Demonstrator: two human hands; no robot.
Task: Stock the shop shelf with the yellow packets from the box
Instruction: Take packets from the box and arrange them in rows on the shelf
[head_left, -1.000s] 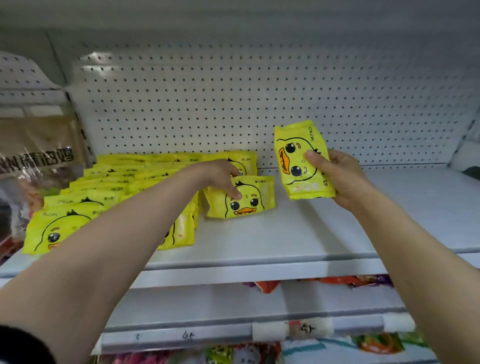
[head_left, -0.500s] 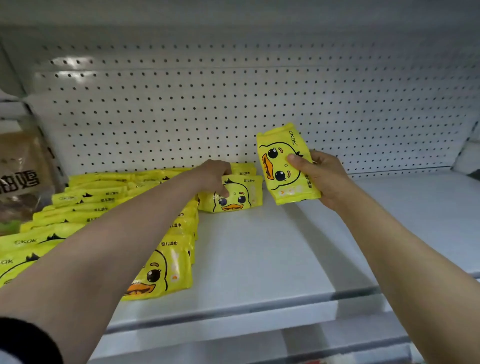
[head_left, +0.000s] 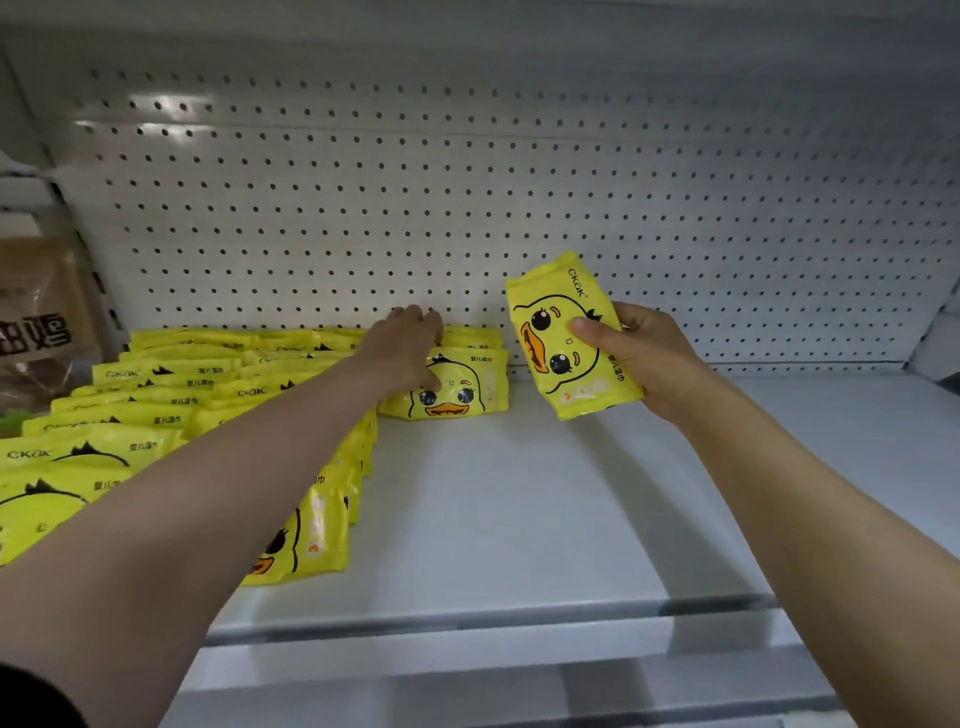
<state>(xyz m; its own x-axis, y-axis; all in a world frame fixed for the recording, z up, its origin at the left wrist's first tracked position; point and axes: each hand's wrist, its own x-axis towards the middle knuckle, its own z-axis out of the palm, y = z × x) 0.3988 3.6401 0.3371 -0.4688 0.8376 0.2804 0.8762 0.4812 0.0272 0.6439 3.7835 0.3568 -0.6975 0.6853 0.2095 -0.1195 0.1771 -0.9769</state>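
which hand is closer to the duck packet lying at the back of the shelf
Left. The left hand rests on that packet; the right hand holds another packet up beside it.

Both arms outstretched — left hand (head_left: 410, 343) resting palm-down, right hand (head_left: 631, 358) gripping, thumb in front

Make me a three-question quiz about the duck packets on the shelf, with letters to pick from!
1. Where is the packet in the right hand?
A. lifted above the shelf
B. lying flat at the shelf's front edge
C. hanging on the pegboard

2. What colour is the duck's beak on the held packet?
A. blue
B. orange
C. green

3. What is the left hand doing?
A. hanging idle
B. resting on the back packet of the new row
C. pulling a peg out

Answers: 1 A, clear of the shelf; 2 B, the beak is orange; 3 B, its fingers lie over that packet's top.
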